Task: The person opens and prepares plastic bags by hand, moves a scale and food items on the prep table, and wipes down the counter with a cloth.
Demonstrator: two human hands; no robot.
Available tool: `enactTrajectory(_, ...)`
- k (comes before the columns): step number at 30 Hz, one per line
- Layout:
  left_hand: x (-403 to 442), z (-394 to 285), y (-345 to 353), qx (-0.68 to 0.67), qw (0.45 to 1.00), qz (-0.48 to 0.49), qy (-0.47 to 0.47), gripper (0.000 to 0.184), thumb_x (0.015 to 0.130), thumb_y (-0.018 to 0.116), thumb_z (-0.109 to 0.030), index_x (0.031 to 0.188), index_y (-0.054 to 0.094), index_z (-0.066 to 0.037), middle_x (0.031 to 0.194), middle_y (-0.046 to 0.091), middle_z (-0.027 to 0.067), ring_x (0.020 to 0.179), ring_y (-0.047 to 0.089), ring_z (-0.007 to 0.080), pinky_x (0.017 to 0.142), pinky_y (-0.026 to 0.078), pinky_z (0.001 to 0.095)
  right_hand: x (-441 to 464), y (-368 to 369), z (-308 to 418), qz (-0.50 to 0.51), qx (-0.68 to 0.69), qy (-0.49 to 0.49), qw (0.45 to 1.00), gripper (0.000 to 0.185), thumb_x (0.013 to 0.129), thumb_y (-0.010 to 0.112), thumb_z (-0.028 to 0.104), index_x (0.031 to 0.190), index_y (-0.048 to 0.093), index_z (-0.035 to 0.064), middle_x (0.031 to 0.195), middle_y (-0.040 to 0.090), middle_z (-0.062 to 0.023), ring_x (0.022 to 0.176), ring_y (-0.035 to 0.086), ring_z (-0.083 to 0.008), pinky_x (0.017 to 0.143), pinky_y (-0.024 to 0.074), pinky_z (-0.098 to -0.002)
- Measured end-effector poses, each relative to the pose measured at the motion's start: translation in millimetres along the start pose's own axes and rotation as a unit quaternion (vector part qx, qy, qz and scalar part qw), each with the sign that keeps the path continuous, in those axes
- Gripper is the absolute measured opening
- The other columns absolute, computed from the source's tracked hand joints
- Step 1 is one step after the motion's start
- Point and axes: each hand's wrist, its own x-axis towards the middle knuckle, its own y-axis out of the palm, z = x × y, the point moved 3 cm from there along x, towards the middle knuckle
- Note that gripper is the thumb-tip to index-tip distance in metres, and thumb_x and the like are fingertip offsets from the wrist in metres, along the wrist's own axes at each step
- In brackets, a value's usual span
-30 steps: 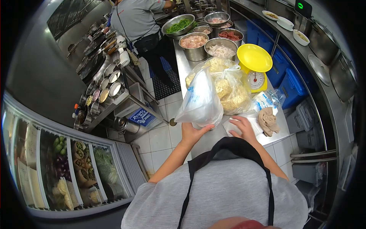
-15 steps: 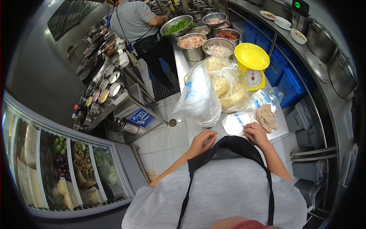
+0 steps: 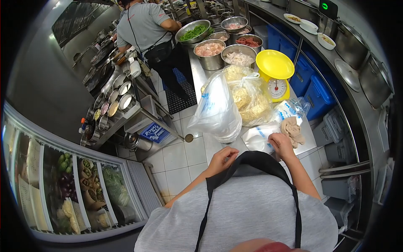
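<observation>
My left hand (image 3: 223, 160) is at the table's front edge, just below a bulging white plastic bag (image 3: 217, 111). Its fingers are curled towards the thumb; whatever they hold, if anything, is hidden. On the right side, my right hand (image 3: 282, 146) has its fingers bent and pinched at the edge of a flat stack of clear plastic bags (image 3: 257, 137). A crumpled beige cloth (image 3: 292, 132) lies right beside that hand. Behind the stack sits a large clear bag of yellow noodles (image 3: 252, 101), touching the white bag.
A yellow dial scale (image 3: 277, 86) stands behind the noodles. Steel pots of raw meat (image 3: 210, 49) and a bowl of green beans (image 3: 194, 32) fill the table's far end. A co-worker (image 3: 145, 25) stands at the far left. A glass-topped chiller (image 3: 84, 189) is at lower left.
My right hand's fingers have curled in more over the plastic bag stack. My left hand has barely moved. The co-worker has shifted, and the whole view has tilted slightly.
</observation>
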Motion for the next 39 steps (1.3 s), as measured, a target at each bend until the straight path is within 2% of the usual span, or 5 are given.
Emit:
enactTrajectory(11, 33, -23, 13, -0.027, 0.996, 0.086, 0.013, 0.014, 0.081, 0.058, -0.007, 0.095, 0.057, -0.003, 0.088, 0.058, 0.0079, 0.080, 0.058, 0.0192, 0.069, 0.047, 0.0274, 18, -15, 2, 0.039, 0.080, 0.087, 0.992, 0.009, 0.074, 0.063, 0.010, 0.076, 0.056, 0.0037, 0.069, 0.055, -0.0109, 0.066, 0.055, -0.0286, 0.062, 0.0431, -0.0354)
enactTrajectory(21, 64, -42, 35, 0.052, 0.969, 0.194, 0.145, 0.021, 0.079, 0.052, -0.016, 0.097, 0.055, -0.006, 0.095, 0.056, 0.0076, 0.093, 0.054, 0.0252, 0.079, 0.043, 0.0319, 22, -15, 6, 0.003, 0.140, 0.121, 0.983, 0.008, 0.074, 0.062, 0.007, 0.077, 0.056, 0.0018, 0.071, 0.057, -0.0129, 0.070, 0.056, -0.0309, 0.063, 0.0439, -0.0362)
enactTrajectory(25, 69, -22, 56, 0.075, 0.950, 0.265, 0.150, 0.027, 0.081, 0.050, -0.023, 0.104, 0.053, -0.009, 0.104, 0.054, 0.0084, 0.104, 0.050, 0.0263, 0.084, 0.042, 0.0348, 23, -15, 2, 0.028, 0.047, 0.094, 0.994, 0.008, 0.073, 0.062, 0.006, 0.078, 0.057, 0.0017, 0.073, 0.058, -0.0133, 0.068, 0.056, -0.0299, 0.062, 0.0442, -0.0354)
enactTrajectory(31, 69, 25, 72, 0.354, 0.898, 0.233, 0.119, 0.048, 0.083, 0.046, -0.036, 0.125, 0.044, -0.014, 0.131, 0.037, 0.0164, 0.123, 0.034, 0.0352, 0.098, 0.029, 0.0484, 38, -19, 24, 0.059, 0.222, 0.154, 0.961, 0.014, 0.077, 0.063, 0.012, 0.077, 0.056, 0.0007, 0.066, 0.053, -0.0047, 0.059, 0.049, -0.0122, 0.054, 0.0400, -0.0259)
enactTrajectory(39, 67, 38, 69, 0.372, 0.888, 0.266, 0.051, 0.052, 0.083, 0.044, -0.043, 0.128, 0.042, -0.016, 0.139, 0.029, 0.0180, 0.129, 0.025, 0.0360, 0.100, 0.023, 0.0544, 67, -77, 56, -0.118, 0.499, 0.153, 0.845, 0.008, 0.085, 0.057, 0.011, 0.088, 0.055, 0.0051, 0.078, 0.054, 0.0047, 0.072, 0.048, -0.0023, 0.065, 0.0372, -0.0161)
